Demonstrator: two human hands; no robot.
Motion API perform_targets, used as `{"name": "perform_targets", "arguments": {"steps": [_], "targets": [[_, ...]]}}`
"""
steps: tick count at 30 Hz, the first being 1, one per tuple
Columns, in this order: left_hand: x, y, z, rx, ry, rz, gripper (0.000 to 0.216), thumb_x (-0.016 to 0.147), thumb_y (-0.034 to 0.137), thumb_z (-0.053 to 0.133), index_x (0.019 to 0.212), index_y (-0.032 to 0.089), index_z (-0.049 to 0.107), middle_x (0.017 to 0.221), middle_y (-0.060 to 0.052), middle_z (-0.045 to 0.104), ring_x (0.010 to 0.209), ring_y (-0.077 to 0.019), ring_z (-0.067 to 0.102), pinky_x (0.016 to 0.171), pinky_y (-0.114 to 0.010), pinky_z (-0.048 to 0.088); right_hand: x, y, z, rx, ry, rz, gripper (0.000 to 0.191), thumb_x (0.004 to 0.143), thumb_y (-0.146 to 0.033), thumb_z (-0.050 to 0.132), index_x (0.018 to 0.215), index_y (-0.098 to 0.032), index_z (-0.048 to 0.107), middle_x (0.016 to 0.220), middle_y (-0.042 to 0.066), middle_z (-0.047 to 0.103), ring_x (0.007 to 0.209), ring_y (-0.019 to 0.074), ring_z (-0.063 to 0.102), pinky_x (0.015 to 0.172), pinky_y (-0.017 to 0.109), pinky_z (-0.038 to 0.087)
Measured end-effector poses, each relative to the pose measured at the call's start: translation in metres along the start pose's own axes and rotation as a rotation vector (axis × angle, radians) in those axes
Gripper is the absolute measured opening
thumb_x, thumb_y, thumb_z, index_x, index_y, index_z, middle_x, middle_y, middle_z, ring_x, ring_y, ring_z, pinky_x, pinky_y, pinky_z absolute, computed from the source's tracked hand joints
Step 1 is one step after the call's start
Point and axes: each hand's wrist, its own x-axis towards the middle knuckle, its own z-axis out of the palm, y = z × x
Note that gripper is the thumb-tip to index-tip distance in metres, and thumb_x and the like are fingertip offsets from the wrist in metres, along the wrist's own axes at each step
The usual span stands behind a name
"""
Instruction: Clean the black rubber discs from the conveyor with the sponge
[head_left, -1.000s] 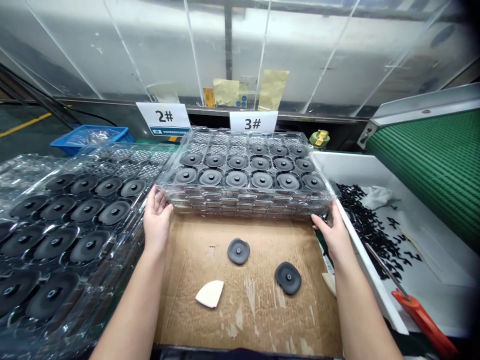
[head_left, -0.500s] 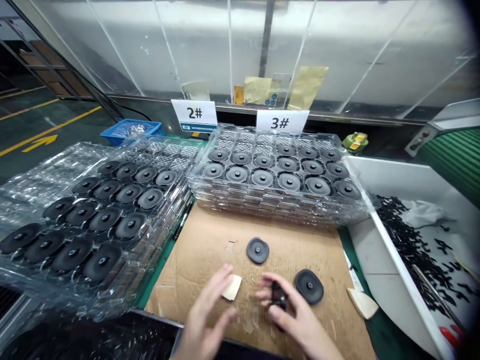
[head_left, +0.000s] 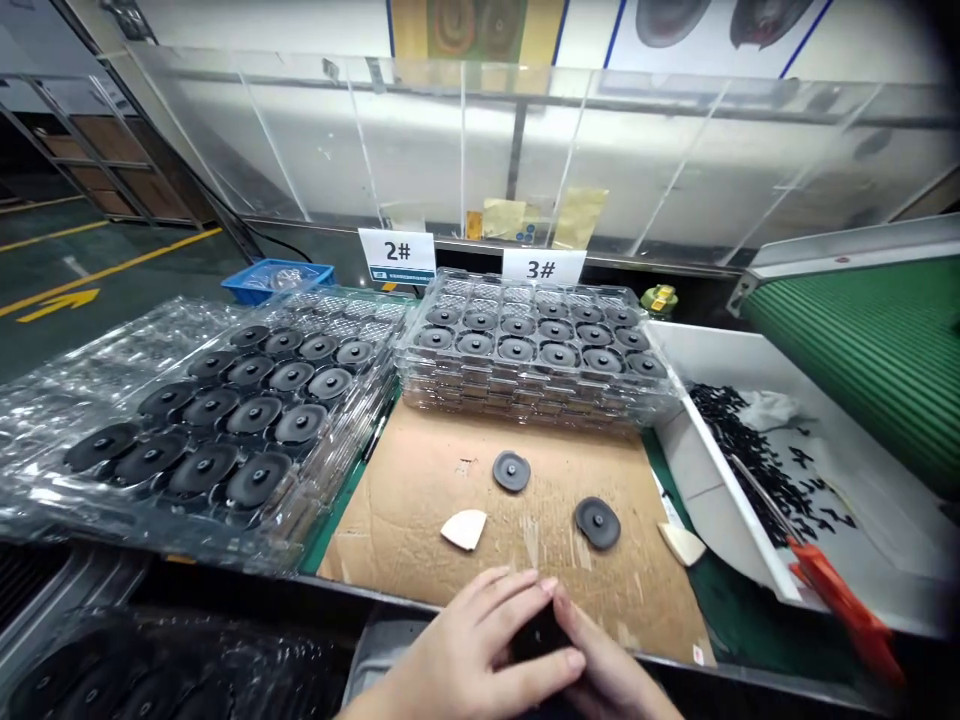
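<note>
My left hand (head_left: pixel 480 650) and my right hand (head_left: pixel 611 660) meet at the front edge of the cardboard-covered table, fingertips touching and fingers curved inward. Something dark shows in the gap between them, but I cannot make out its shape. Beyond my hands, a small round black disc (head_left: pixel 511 471) with a raised centre lies on the cardboard (head_left: pixel 420 460). A larger black disc (head_left: pixel 598 523) rests further right. An off-white wedge-shaped piece (head_left: pixel 463 530) sits left of them, and a second wedge (head_left: pixel 682 544) lies at the right edge.
Clear plastic trays (head_left: pixel 525 385) of black discs are stacked at the back, and more trays (head_left: pixel 315 480) stand at the left. At the right, a white bin (head_left: pixel 705 500) holds small black parts (head_left: pixel 724 430) and a red-handled tool (head_left: pixel 844 600). A green conveyor belt (head_left: pixel 885 350) lies behind it.
My hands, apart over the cardboard before, have come together nearer to me. Small black parts showed in my right hand earlier. The view has tilted up.
</note>
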Motion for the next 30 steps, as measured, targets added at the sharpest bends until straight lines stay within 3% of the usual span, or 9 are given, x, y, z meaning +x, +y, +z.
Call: {"name": "perform_targets", "arguments": {"steps": [5,7,10,12,14,16,20,24,30], "targets": [[-0.014,0.015,0.005,0.043,0.033,-0.119,0.056,0.074,0.030,0.062,0.127,0.036,0.045,0.123,-0.003,0.060,0.108,-0.0238,0.058,0.095,-0.031,0.043,-0.011,0.012,0.013,-0.114,-0.047,0.041,0.062,0.080,-0.066,0.038,0.112,-0.018,0.060,0.097,0.010,0.066,0.097,0.0224,0.060,0.087,0.036,0.044],[-0.021,0.013,0.005,0.035,0.060,-0.123,0.051,0.075,0.030,0.061,0.124,0.035,0.049,0.121,-0.003,0.061,0.109,-0.0235,0.058,0.096,-0.032,0.042,-0.007,0.008,0.016,-0.364,-0.048,0.003,0.066,0.086,-0.064,0.024,0.113,-0.016,0.061,0.094,0.010,0.066,0.088,0.0208,0.063,0.081,0.035,0.047],[-0.036,0.004,0.002,-0.048,0.200,-0.135,0.047,0.067,0.028,0.069,0.113,0.036,0.059,0.126,-0.005,0.057,0.117,-0.0271,0.050,0.101,-0.038,0.037,0.012,0.000,0.012,-0.899,0.075,-0.216,0.071,0.090,-0.057,0.007,0.114,-0.017,0.060,0.090,0.010,0.067,0.073,0.0182,0.064,0.069,0.033,0.051],[-0.046,-0.003,-0.001,-0.304,0.430,-0.213,0.053,0.060,0.030,0.075,0.111,0.034,0.060,0.128,-0.007,0.055,0.119,-0.0292,0.048,0.102,-0.040,0.036,0.032,-0.002,0.006,-1.108,0.199,-0.363,0.063,0.091,-0.054,0.011,0.121,-0.020,0.055,0.103,0.012,0.063,0.082,0.0207,0.061,0.073,0.038,0.050],[-0.055,-0.009,-0.005,-0.692,0.674,-0.304,0.060,0.058,0.037,0.075,0.114,0.031,0.056,0.126,-0.010,0.056,0.117,-0.0301,0.050,0.100,-0.042,0.037,0.053,0.002,0.000,-1.188,0.266,-0.443,0.048,0.089,-0.051,0.031,0.124,-0.026,0.051,0.121,0.012,0.053,0.104,0.0271,0.052,0.088,0.048,0.042],[-0.059,-0.013,-0.009,-1.041,0.787,-0.332,0.059,0.061,0.042,0.072,0.115,0.029,0.054,0.126,-0.011,0.055,0.113,-0.0307,0.053,0.099,-0.044,0.038,0.073,0.010,-0.003,-1.283,0.272,-0.502,0.040,0.082,-0.043,0.051,0.121,-0.030,0.054,0.128,0.010,0.047,0.114,0.0323,0.041,0.095,0.056,0.030],[-0.054,-0.018,-0.018,-1.338,0.788,-0.299,0.053,0.066,0.038,0.069,0.116,0.031,0.053,0.127,-0.009,0.055,0.113,-0.0292,0.054,0.100,-0.045,0.037,0.106,0.020,-0.006,-1.419,0.237,-0.568,0.034,0.082,-0.026,0.051,0.115,-0.029,0.059,0.121,0.012,0.051,0.106,0.0335,0.043,0.092,0.058,0.031],[-0.041,-0.022,-0.026,-1.422,0.780,-0.274,0.053,0.067,0.038,0.068,0.118,0.032,0.052,0.127,-0.008,0.055,0.115,-0.0286,0.052,0.101,-0.043,0.036,0.126,0.008,-0.012,-1.465,0.230,-0.600,0.029,0.085,-0.024,0.045,0.110,-0.024,0.061,0.107,0.012,0.056,0.096,0.0282,0.050,0.085,0.047,0.042],[-0.024,-0.031,-0.034,-1.447,0.795,-0.349,0.056,0.069,0.039,0.065,0.122,0.036,0.048,0.122,-0.006,0.059,0.112,-0.0257,0.055,0.099,-0.041,0.040,0.106,0.008,-0.018,-1.407,0.272,-0.593,0.032,0.088,-0.026,0.045,0.119,-0.023,0.052,0.105,0.008,0.062,0.094,0.0223,0.056,0.081,0.037,0.046]]}}
